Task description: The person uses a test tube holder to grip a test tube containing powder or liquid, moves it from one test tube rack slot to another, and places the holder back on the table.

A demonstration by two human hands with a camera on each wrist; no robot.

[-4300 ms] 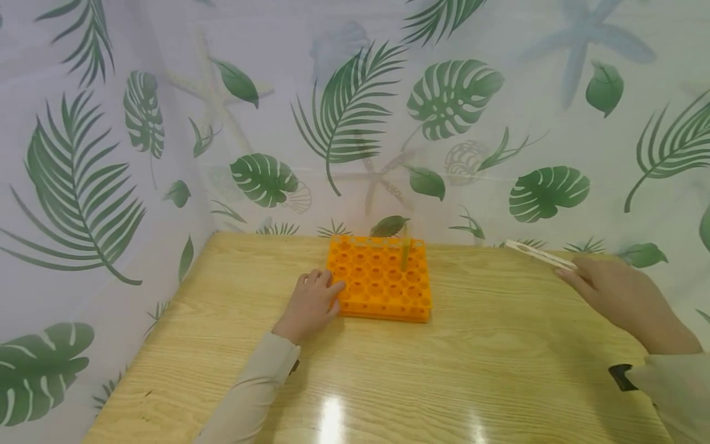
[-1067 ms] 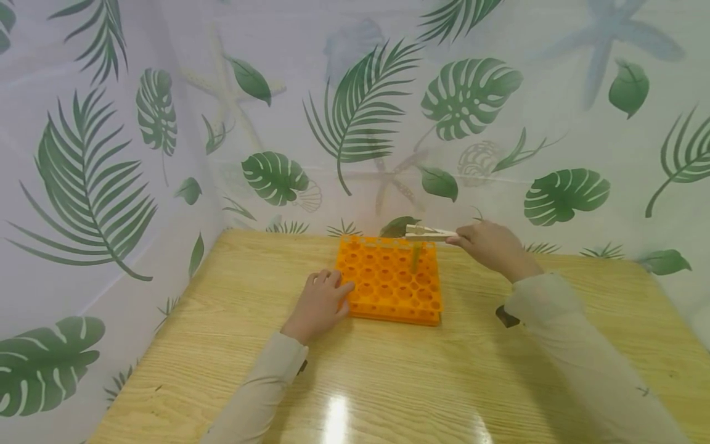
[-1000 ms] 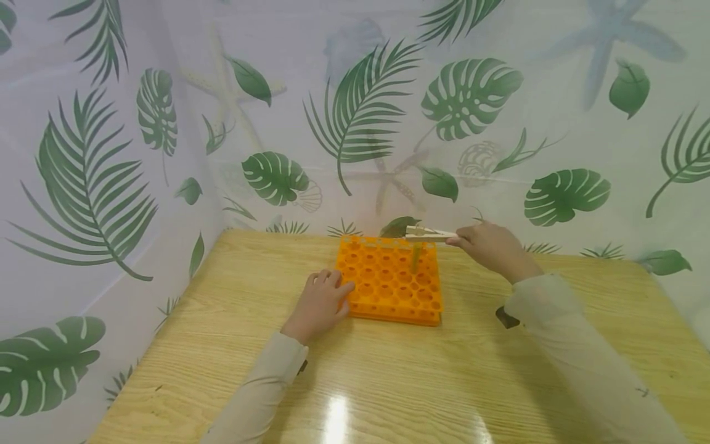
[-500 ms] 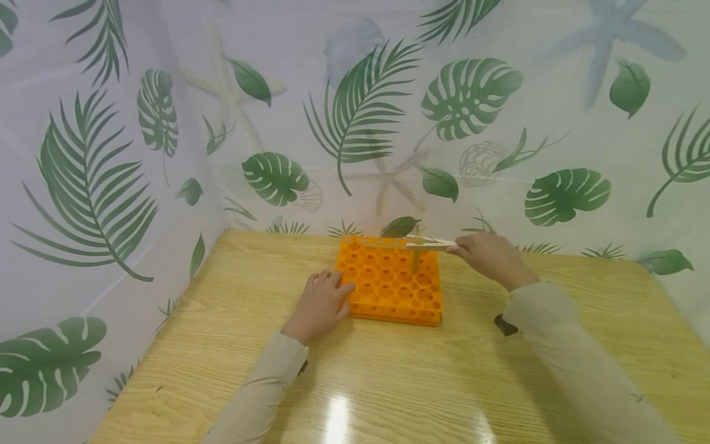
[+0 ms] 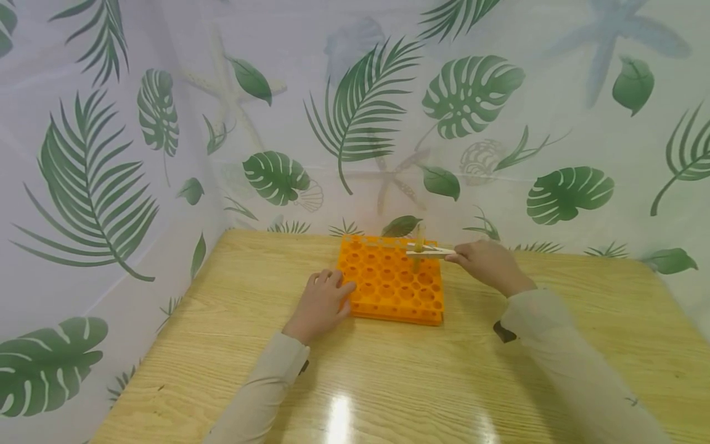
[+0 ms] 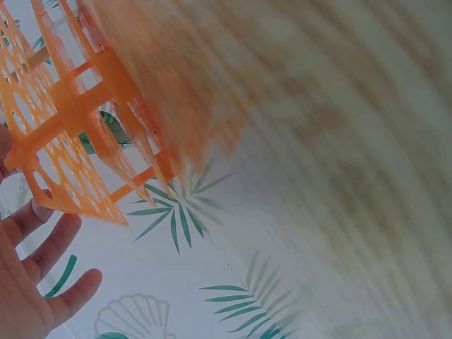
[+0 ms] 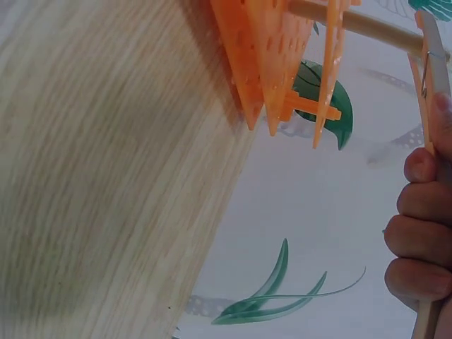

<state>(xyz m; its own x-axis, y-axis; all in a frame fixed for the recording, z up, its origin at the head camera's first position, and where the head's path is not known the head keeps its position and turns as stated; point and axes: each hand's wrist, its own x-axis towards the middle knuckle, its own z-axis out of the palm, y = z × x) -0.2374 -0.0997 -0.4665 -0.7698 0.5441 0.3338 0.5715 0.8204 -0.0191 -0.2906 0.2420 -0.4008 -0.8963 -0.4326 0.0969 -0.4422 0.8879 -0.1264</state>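
Note:
On the table stands an orange test tube rack (image 5: 388,290) with rows of round holes. A glass test tube (image 5: 420,232) with yellowish liquid in its lower part stands upright in the rack's right rear. My right hand (image 5: 490,264) grips the handle of a wooden test tube clamp (image 5: 438,251), whose jaws lie around the tube partway down, above the rack's top. In the right wrist view, curled fingers (image 7: 420,236) wrap the clamp's handle. My left hand (image 5: 320,305) holds the rack at its left edge, with the other fingers (image 6: 74,293) spread beside it in the left wrist view.
The wood-grain table (image 5: 222,370) runs under both forearms. A white curtain (image 5: 471,154) printed with green leaves and starfish hangs close behind the rack and along the left side.
My right hand has brought the clamp from the far right to the tube, over its top and then down along it. My left hand has stayed at the rack.

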